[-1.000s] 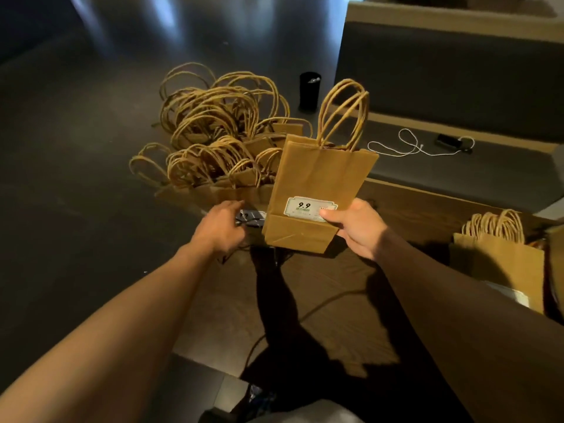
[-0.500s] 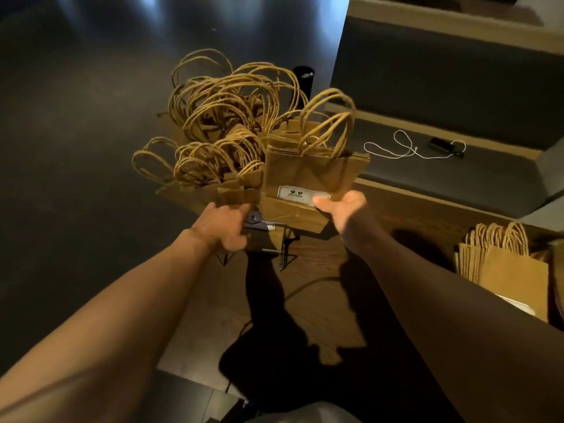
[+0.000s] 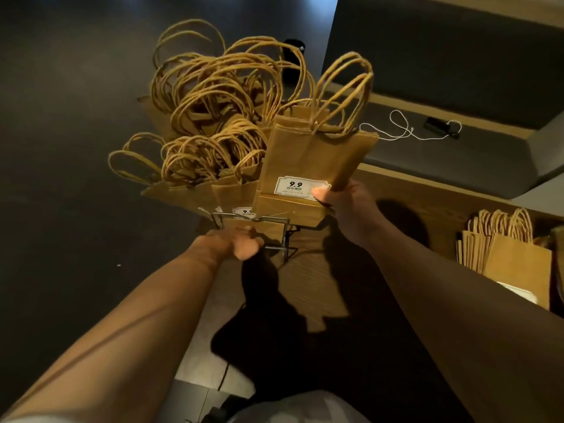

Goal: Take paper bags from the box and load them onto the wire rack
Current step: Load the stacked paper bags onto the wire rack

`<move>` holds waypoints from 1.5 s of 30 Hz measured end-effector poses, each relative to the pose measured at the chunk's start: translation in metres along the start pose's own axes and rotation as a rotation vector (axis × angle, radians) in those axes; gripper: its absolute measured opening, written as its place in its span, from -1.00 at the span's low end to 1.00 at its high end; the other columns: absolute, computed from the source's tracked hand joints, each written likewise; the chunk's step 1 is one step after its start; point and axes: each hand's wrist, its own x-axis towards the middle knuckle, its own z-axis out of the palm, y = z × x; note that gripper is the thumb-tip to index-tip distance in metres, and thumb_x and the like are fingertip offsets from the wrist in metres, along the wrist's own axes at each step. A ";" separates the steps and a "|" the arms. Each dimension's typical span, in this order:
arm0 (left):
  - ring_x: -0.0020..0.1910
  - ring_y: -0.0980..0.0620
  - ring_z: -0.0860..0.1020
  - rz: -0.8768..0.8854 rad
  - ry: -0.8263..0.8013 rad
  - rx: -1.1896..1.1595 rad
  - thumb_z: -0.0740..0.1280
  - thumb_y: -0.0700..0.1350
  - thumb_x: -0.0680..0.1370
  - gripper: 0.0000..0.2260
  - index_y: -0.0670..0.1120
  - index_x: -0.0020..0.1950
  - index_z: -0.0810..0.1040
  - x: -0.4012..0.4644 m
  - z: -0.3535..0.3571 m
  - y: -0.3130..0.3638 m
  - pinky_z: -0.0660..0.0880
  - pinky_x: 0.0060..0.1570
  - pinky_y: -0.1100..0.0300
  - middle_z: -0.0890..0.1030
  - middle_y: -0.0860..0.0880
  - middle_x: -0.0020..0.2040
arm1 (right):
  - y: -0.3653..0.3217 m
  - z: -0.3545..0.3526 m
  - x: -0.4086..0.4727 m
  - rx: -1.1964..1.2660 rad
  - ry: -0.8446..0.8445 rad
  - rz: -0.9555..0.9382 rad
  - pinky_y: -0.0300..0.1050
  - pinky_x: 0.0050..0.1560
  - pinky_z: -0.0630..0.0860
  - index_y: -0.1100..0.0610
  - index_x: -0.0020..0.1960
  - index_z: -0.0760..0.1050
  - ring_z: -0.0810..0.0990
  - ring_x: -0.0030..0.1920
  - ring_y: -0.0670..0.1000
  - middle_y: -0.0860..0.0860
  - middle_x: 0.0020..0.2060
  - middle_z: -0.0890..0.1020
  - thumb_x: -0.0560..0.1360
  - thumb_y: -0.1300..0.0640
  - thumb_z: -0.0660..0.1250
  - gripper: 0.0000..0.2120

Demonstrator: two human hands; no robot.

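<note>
A flat brown paper bag (image 3: 308, 160) with twisted handles and a white "9.9" label is pinched at its lower right corner by my right hand (image 3: 345, 206). The bag's bottom edge sits just above the front of the wire rack (image 3: 283, 232). My left hand (image 3: 238, 242) grips the rack's near front wire. Behind, several brown bags (image 3: 213, 141) stand packed in the rack, their handles fanned upward. Another stack of bags (image 3: 506, 254) stands at the right edge, its container mostly out of view.
The rack stands on a wooden tabletop (image 3: 305, 294), near its left edge. A dark upholstered bench (image 3: 457, 160) beyond it holds a white cable (image 3: 399, 129) and a small dark device (image 3: 439, 125). A black cylinder (image 3: 291, 51) stands behind the bags. Dark floor lies left.
My right hand has tilted the bag upright again and shifted it slightly right over the rack front. My left hand has moved from the bags onto the rack's front wire.
</note>
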 end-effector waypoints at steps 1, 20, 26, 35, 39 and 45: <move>0.43 -0.16 0.33 -0.014 -0.023 -0.024 0.06 0.13 0.66 -0.57 -0.03 0.46 0.32 0.004 -0.001 -0.001 0.27 0.41 -0.09 0.35 -0.13 0.48 | 0.002 -0.002 0.002 -0.012 -0.011 0.002 -0.05 0.00 0.57 0.33 0.24 0.44 0.60 0.09 0.16 0.26 0.16 0.59 0.55 0.30 0.30 -0.72; 0.57 -0.15 0.09 -0.064 0.020 0.000 0.06 0.26 0.60 -0.30 -0.16 0.59 0.08 0.013 0.006 -0.009 0.15 0.48 -0.15 0.06 -0.14 0.61 | 0.047 0.038 0.025 -0.198 0.143 -0.058 -0.14 -0.03 0.56 0.22 0.04 0.61 0.62 0.01 0.03 0.06 -0.03 0.66 0.58 0.31 0.25 -0.84; 0.01 -0.17 0.53 -0.010 0.023 -0.003 0.07 0.22 0.62 -0.57 -0.09 -0.10 0.52 0.007 0.007 -0.006 0.47 0.03 0.05 0.59 -0.22 0.08 | 0.066 0.070 0.034 -0.411 0.190 -0.171 -0.36 0.13 0.43 0.19 0.18 0.53 0.60 0.05 -0.12 0.03 0.08 0.63 0.49 0.20 0.44 -0.72; 0.13 -0.18 0.54 0.000 0.076 -0.010 0.07 0.24 0.62 -0.51 -0.11 0.13 0.58 0.003 0.011 -0.006 0.43 0.04 0.07 0.57 -0.21 0.21 | 0.065 0.077 0.036 -0.477 0.227 -0.125 -0.72 0.03 0.15 0.10 0.31 0.51 0.45 0.21 -0.19 -0.16 0.19 0.55 0.44 0.09 0.50 -0.54; 0.14 -0.20 0.53 0.011 0.152 -0.021 0.13 0.21 0.61 -0.55 -0.13 0.13 0.57 -0.002 0.012 -0.006 0.36 -0.04 0.09 0.56 -0.24 0.20 | 0.076 0.063 0.032 -0.357 0.227 -0.012 -0.47 -0.06 0.48 0.30 0.22 0.54 0.59 0.18 0.06 0.12 0.10 0.62 0.45 0.11 0.46 -0.59; 0.10 -0.18 0.54 0.052 0.180 -0.075 0.16 0.16 0.59 -0.64 -0.04 0.14 0.59 -0.009 0.010 -0.003 0.47 0.04 0.05 0.60 -0.17 0.12 | 0.079 0.047 0.027 -0.212 0.245 0.121 -0.41 -0.15 0.48 0.18 0.22 0.51 0.58 0.06 -0.07 -0.04 0.09 0.61 0.48 0.16 0.45 -0.66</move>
